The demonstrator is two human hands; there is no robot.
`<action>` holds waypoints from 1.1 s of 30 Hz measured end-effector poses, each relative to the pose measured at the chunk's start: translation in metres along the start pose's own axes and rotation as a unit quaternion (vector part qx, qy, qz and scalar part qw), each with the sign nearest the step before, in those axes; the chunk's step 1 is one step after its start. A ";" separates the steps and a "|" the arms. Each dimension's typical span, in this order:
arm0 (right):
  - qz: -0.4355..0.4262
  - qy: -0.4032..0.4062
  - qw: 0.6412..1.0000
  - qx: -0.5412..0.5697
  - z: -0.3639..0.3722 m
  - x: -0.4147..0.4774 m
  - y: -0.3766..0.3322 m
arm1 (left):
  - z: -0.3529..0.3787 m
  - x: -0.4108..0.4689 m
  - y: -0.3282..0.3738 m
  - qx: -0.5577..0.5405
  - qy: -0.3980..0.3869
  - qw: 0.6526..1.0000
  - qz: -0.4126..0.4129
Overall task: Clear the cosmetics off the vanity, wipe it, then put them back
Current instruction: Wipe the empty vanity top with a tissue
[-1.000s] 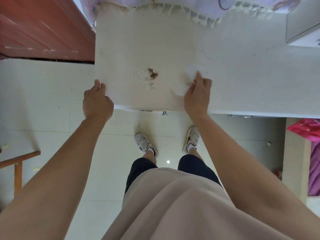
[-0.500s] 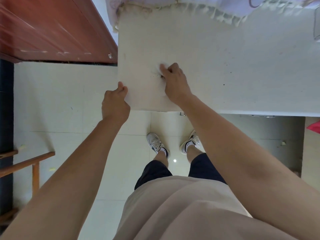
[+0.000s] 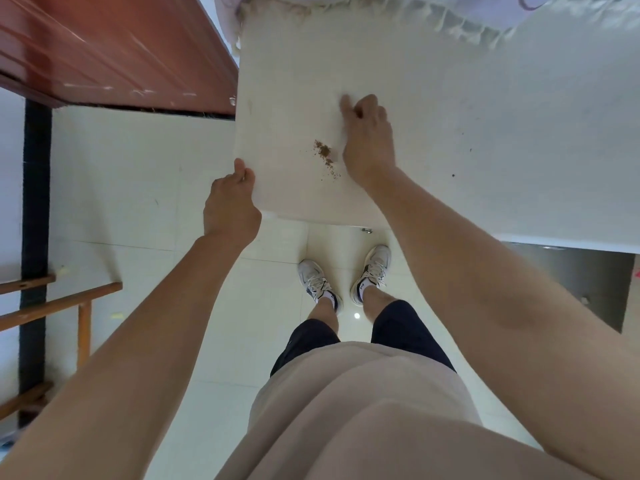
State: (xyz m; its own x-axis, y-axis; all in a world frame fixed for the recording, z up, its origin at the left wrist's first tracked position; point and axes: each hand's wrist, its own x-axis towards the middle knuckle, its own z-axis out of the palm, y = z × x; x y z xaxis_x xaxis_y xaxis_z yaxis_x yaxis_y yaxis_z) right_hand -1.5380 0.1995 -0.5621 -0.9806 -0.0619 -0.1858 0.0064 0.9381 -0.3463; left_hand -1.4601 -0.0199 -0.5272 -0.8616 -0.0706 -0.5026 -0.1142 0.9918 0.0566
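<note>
The white vanity top is bare of cosmetics. A small pile of brown crumbs lies near its front left corner. My right hand presses down on the surface just right of the crumbs, fingers curled; the white tissue it holds is almost wholly hidden under the palm. My left hand grips the vanity's front left corner, thumb on top. A few dark specks dot the top further right.
A red-brown wooden panel stands left of the vanity. A wooden frame sits low on the left over pale floor tiles. A frilled cloth hangs along the vanity's back edge. A small metal knob sticks out under the front edge.
My right hand swept left across the top, covering the crumbs, then drew back right, and the crumb pile shows again beside it. My left hand stayed on the corner.
</note>
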 end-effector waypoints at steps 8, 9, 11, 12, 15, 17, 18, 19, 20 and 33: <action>-0.062 0.027 0.983 0.173 -0.015 0.012 0.035 | -0.008 -0.005 0.018 -0.006 -0.045 0.998 -0.045; -0.015 0.059 0.984 0.170 -0.022 0.021 0.050 | -0.009 -0.004 0.020 -0.002 -0.051 0.997 -0.050; 0.061 0.110 0.980 0.153 -0.033 0.042 0.076 | -0.011 -0.001 0.021 0.010 -0.059 0.997 -0.055; 0.087 0.123 0.978 0.145 -0.035 0.052 0.083 | -0.012 -0.001 0.020 0.017 -0.062 0.996 -0.054; 0.118 0.106 0.986 0.058 -0.034 0.080 0.080 | -0.012 -0.001 0.020 0.026 -0.073 0.996 -0.052; 0.105 0.077 0.992 0.007 -0.031 0.096 0.053 | -0.013 -0.002 0.023 0.028 -0.076 0.995 -0.053; 0.078 0.060 0.995 -0.011 -0.029 0.102 0.036 | -0.012 -0.002 0.025 0.026 -0.074 0.995 -0.058; 0.038 0.041 0.998 -0.023 -0.027 0.106 0.019 | -0.011 -0.003 0.027 0.027 -0.071 0.995 -0.063; -0.010 0.023 0.999 -0.034 -0.024 0.105 0.004 | -0.010 -0.004 0.028 0.031 -0.069 0.995 -0.066; -0.154 0.016 0.977 0.149 -0.014 0.013 0.006 | 0.000 -0.012 0.002 -0.054 -0.046 0.997 -0.006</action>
State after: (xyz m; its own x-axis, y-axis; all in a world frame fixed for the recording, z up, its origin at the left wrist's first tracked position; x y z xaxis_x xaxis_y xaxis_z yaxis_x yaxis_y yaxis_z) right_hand -1.5535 0.2094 -0.5541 -0.9503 -0.3113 -0.0032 -0.2387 0.7351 -0.6345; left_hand -1.4500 -0.0168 -0.5208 -0.8110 -0.0666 -0.5813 -0.1810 0.9733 0.1410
